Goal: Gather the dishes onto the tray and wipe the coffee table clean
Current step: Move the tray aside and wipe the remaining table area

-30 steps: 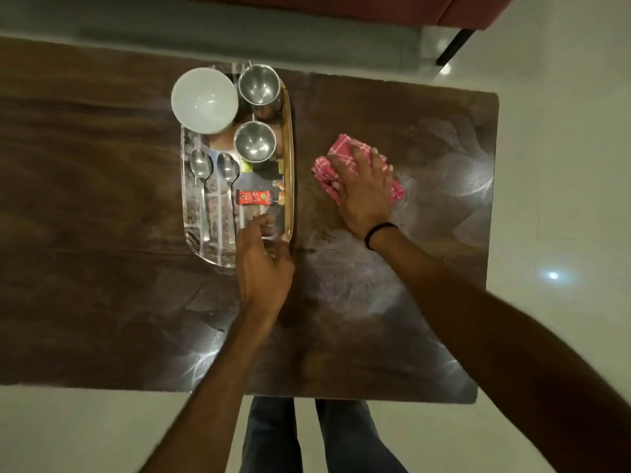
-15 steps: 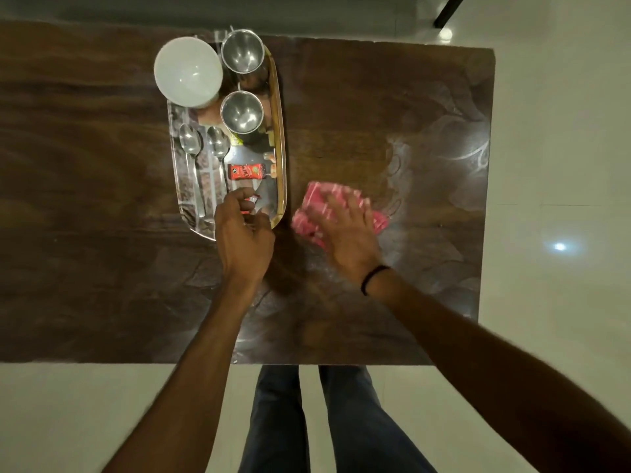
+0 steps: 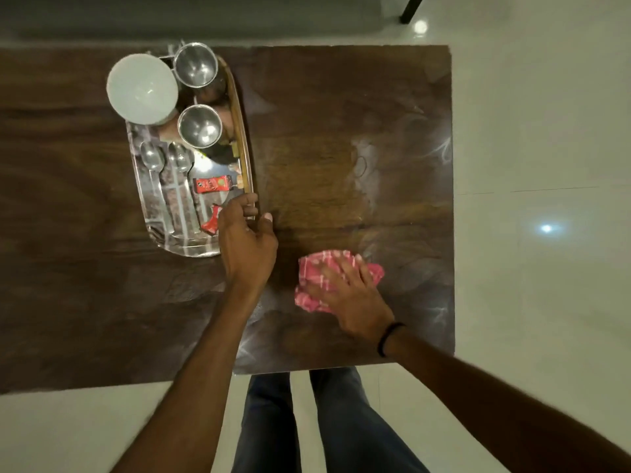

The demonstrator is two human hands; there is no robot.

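Observation:
A shiny metal tray [image 3: 191, 251] lies on the dark wooden coffee table [image 3: 324, 107], left of centre. It holds a white bowl [image 3: 141, 88], two steel cups [image 3: 195, 64] [image 3: 199, 126], two spoons [image 3: 152, 158] and two red packets [image 3: 210, 185]. My left hand [image 3: 246, 240] is at the tray's near right corner, fingers curled over the rim and thumb out on the table side. My right hand [image 3: 351, 298] presses flat on a red checked cloth [image 3: 309, 273] on the table, near the front right.
The table's right edge [image 3: 451, 199] and near edge border pale tiled floor [image 3: 532, 268]. Wet streaks shine on the wood at the right. My legs [image 3: 307, 421] stand at the near edge. A dark furniture leg [image 3: 409, 10] is at the far right.
My right hand has slid the cloth from the far middle of the table towards me and to the right. My left hand stays at the tray's near corner, now on its right rim.

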